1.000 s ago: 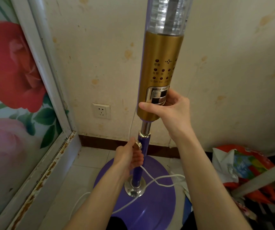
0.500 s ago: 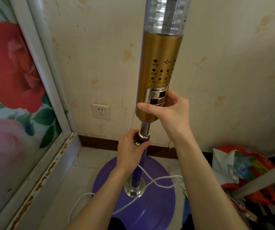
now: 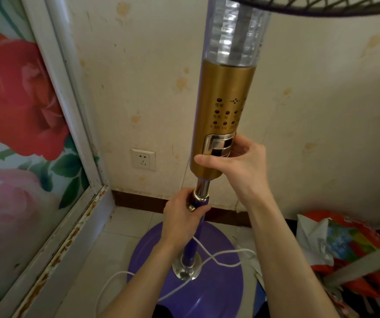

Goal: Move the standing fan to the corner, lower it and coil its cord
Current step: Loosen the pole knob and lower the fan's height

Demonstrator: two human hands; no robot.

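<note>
The standing fan stands in the room's corner on a round purple base (image 3: 216, 292). Its gold control column (image 3: 221, 106) sits low over a short chrome stretch of pole (image 3: 202, 188). My right hand (image 3: 241, 166) grips the bottom of the gold column, thumb across its front. My left hand (image 3: 182, 216) is wrapped round the purple lower pole at the height collar, fingers on its small metal knob (image 3: 191, 207). The white cord (image 3: 228, 255) lies loose over the base and floor. The dark fan guard (image 3: 335, 5) shows at the top edge.
A wall socket (image 3: 143, 159) is on the stained wall left of the pole. A white-framed panel with a rose picture (image 3: 24, 106) stands at the left. Colourful plastic bags (image 3: 345, 239) and a grey bar (image 3: 368, 265) crowd the floor at the right.
My left hand slid up the purple pole to the collar and closed round it. The fan's column and head have come down, so the guard now shows at the top.
</note>
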